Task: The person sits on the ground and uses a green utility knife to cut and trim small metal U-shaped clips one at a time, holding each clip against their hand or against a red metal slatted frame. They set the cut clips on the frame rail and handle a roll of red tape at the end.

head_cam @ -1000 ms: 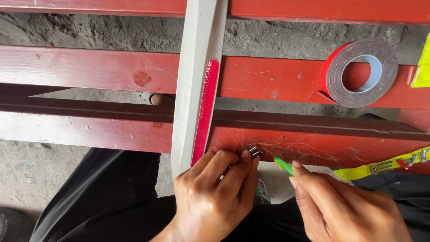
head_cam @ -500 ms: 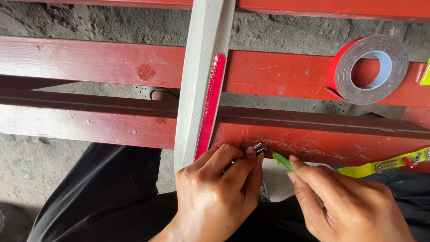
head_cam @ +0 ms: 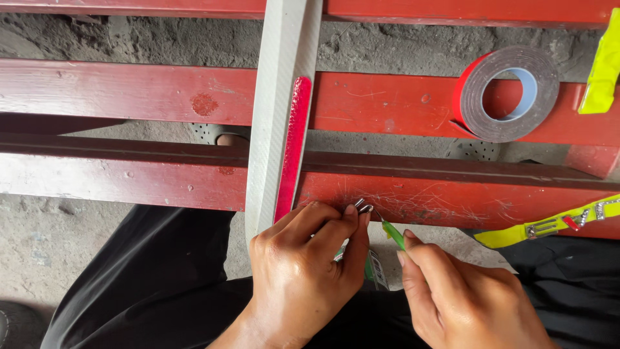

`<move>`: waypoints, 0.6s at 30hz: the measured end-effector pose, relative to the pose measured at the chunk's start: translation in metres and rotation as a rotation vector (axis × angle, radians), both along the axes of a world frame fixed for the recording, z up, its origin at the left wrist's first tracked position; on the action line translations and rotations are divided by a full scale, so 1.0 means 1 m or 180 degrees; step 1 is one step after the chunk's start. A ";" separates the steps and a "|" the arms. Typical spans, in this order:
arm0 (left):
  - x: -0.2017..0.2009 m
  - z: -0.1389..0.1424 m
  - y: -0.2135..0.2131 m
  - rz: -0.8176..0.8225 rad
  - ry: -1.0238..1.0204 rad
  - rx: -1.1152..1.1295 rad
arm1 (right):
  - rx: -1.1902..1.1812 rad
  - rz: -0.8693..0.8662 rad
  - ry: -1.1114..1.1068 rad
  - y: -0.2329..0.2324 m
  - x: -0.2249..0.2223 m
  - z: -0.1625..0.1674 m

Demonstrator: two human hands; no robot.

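Far left: bare concrete floor [head_cam: 39, 245] shows under and between the red beams [head_cam: 129, 90] that serve as the worktop. Black trousers [head_cam: 148, 284] fill the near left.

Centre: a long grey strip [head_cam: 274, 97] runs from the far edge toward the near side, lying across the beams. A narrow red reflector strip [head_cam: 294, 142] sits on its right half, lengthwise, touching it.

Near centre: left hand [head_cam: 303, 271] rests at the near end of the grey strip, fingers curled closed, thumb and fingertips pinching a small metal clip [head_cam: 363, 207] against the scratched face of the near beam.

Just right of it: right hand [head_cam: 465, 297], fingers closed around a thin green tool [head_cam: 392, 234] whose tip points toward the metal clip, just beside it; contact cannot be told. A small printed tag [head_cam: 378, 274] hangs between the two hands.

Far right: a roll of tape [head_cam: 507, 90], grey with a red edge, leans on the middle beam. A yellow strap with a metal buckle [head_cam: 555, 223] lies at the near right, well apart from the hands. A yellow scrap [head_cam: 604, 64] hangs at the far right edge.
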State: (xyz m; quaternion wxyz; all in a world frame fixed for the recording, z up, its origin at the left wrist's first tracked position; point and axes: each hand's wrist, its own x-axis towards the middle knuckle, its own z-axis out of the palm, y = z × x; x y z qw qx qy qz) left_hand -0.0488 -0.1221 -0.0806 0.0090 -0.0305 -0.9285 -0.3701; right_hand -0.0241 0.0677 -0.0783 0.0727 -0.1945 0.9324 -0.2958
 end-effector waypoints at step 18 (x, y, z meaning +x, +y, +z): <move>0.019 0.004 0.009 -0.0097 0.0214 -0.0230 | -0.0359 -0.0322 -0.0612 0.007 0.004 0.007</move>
